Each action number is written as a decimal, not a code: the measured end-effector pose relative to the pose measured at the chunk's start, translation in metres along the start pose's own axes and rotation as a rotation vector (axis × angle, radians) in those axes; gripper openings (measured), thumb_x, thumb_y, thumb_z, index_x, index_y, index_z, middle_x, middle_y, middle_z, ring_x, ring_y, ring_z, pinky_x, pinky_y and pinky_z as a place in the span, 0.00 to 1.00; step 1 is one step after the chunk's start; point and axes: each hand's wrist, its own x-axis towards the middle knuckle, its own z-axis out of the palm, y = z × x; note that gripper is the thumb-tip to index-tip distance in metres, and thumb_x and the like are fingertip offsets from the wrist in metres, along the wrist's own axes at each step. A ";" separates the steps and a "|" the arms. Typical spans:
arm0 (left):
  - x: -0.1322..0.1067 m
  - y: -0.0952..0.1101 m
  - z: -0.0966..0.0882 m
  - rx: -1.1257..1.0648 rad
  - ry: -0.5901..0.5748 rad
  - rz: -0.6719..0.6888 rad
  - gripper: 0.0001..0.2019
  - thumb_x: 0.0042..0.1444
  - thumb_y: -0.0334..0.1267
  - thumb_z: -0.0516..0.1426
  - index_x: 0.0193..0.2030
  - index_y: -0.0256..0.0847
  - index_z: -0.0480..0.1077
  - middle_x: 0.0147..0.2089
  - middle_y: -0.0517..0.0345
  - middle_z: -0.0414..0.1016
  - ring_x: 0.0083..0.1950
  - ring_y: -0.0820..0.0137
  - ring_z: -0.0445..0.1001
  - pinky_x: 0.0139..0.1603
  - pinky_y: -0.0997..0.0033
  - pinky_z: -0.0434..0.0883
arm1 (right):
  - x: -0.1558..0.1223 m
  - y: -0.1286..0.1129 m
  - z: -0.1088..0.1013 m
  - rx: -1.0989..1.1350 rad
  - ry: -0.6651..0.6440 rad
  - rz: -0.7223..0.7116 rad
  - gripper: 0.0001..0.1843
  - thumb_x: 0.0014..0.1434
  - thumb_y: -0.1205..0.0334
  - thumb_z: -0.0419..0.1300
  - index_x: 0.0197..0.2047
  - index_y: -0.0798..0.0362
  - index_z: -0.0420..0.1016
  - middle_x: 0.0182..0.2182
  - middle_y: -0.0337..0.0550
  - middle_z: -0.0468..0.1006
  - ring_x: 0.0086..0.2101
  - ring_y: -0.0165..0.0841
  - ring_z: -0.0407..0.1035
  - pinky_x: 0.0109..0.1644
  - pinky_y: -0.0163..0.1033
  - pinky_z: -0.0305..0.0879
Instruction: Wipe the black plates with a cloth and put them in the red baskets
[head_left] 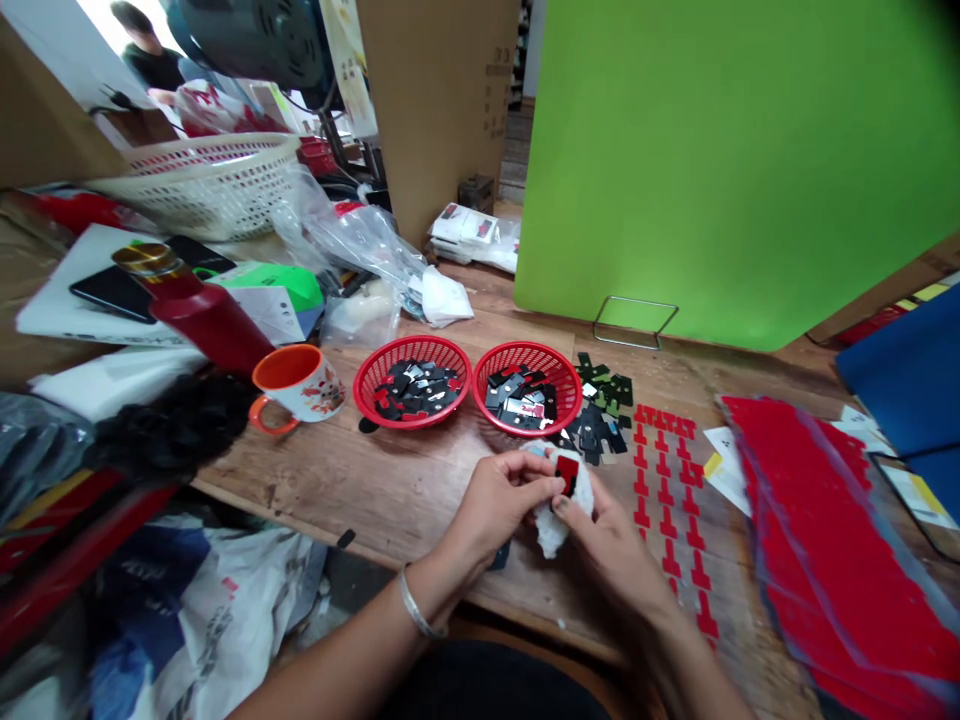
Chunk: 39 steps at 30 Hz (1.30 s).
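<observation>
Both hands meet over the near edge of the wooden table (390, 490). My left hand (499, 505), with a metal bangle on the wrist, pinches a small black and red piece (567, 472). My right hand (607, 535) is closed around a wad of white cloth (553, 530) that sits under that piece. Just beyond the hands stand two red mesh baskets, the left basket (412, 382) and the right basket (527, 388), each holding several small black and red pieces. A loose pile of black pieces (600, 415) lies to the right of them.
Red T-shaped cutouts (664, 480) lie in rows right of the hands, beside red sheets (817, 540). An orange mug (296, 388), a red bottle (199, 310), a white basket (202, 180) and plastic bags crowd the left. A green board (735, 160) stands behind. A person is far back left.
</observation>
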 end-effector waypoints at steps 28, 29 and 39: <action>0.078 0.097 -0.151 1.811 0.579 0.095 0.13 0.48 0.37 0.59 0.39 0.33 0.76 0.42 0.35 0.76 0.46 0.49 0.73 0.41 0.61 0.68 | -0.007 0.012 -0.001 -0.115 -0.011 0.093 0.24 0.57 0.40 0.54 0.37 0.54 0.73 0.22 0.40 0.72 0.21 0.31 0.64 0.24 0.34 0.60; 0.079 0.097 -0.152 1.798 0.568 0.106 0.12 0.47 0.37 0.60 0.38 0.34 0.76 0.42 0.36 0.76 0.46 0.49 0.73 0.42 0.61 0.68 | -0.008 0.012 0.000 -0.120 -0.023 0.092 0.23 0.58 0.41 0.54 0.36 0.54 0.73 0.22 0.40 0.72 0.21 0.31 0.64 0.24 0.34 0.60; 0.073 0.099 -0.160 1.274 0.554 0.396 0.10 0.46 0.37 0.61 0.36 0.36 0.74 0.33 0.53 0.77 0.34 0.67 0.73 0.36 0.72 0.67 | -0.007 0.012 -0.002 -0.194 0.040 0.042 0.23 0.54 0.46 0.61 0.47 0.54 0.71 0.30 0.41 0.75 0.27 0.32 0.67 0.28 0.33 0.63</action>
